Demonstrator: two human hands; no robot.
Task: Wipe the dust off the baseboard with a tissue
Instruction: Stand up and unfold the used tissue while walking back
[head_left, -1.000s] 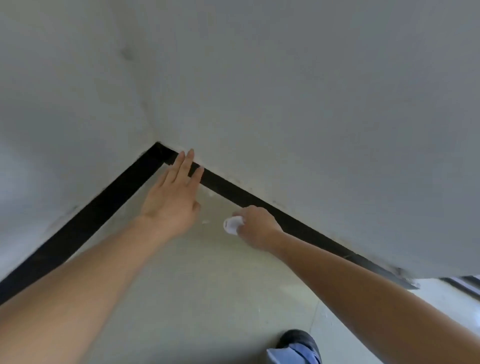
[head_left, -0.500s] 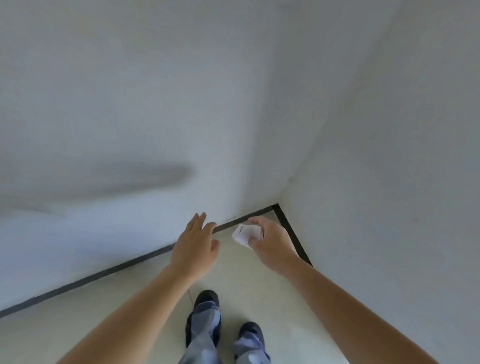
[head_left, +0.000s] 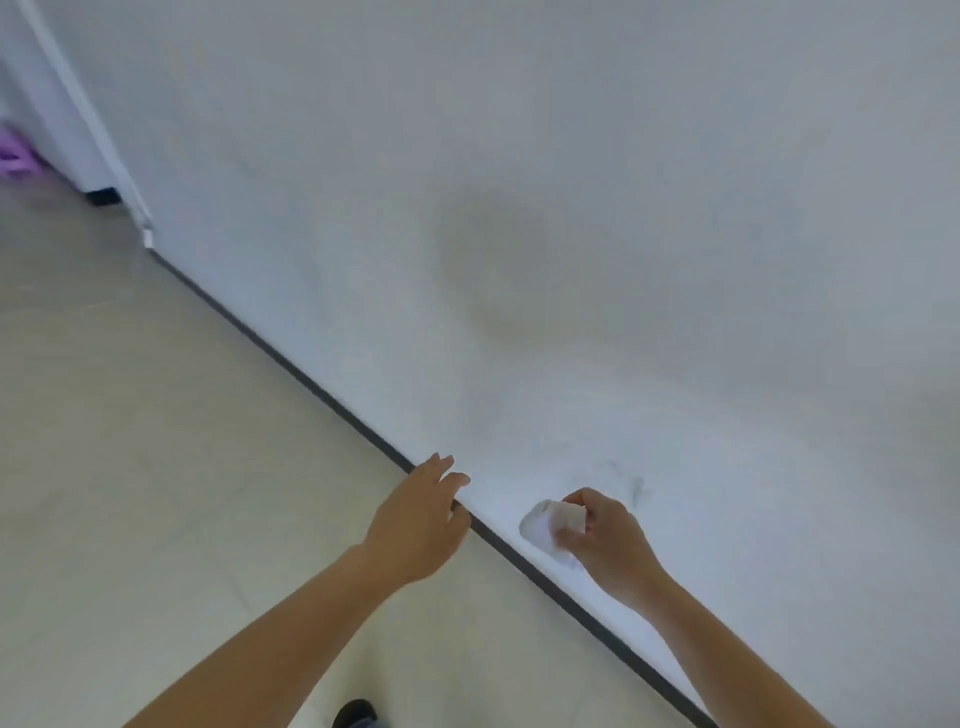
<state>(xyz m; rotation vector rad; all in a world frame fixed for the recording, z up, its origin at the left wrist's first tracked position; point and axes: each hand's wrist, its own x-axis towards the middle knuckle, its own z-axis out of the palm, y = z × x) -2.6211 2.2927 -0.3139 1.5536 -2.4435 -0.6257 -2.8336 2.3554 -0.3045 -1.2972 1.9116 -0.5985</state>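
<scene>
A thin black baseboard (head_left: 291, 364) runs diagonally from upper left to lower right along the foot of a white wall (head_left: 571, 234). My right hand (head_left: 605, 545) grips a crumpled white tissue (head_left: 545, 522) in front of the wall, a little above the baseboard. My left hand (head_left: 418, 512) is held out over the baseboard with straight fingers that hold nothing; its fingertips reach the wall's foot.
Pale floor (head_left: 156, 493) fills the left side. The wall ends at a white corner strip (head_left: 104, 140) at the upper left, with something purple (head_left: 18, 156) beyond it. A dark shoe tip (head_left: 356, 714) shows at the bottom edge. Faint grey smudges (head_left: 634, 488) mark the wall.
The view has swung from a room corner to a long straight stretch of baseboard. Both hands stay in front, the right one still holding the tissue, now against the wall.
</scene>
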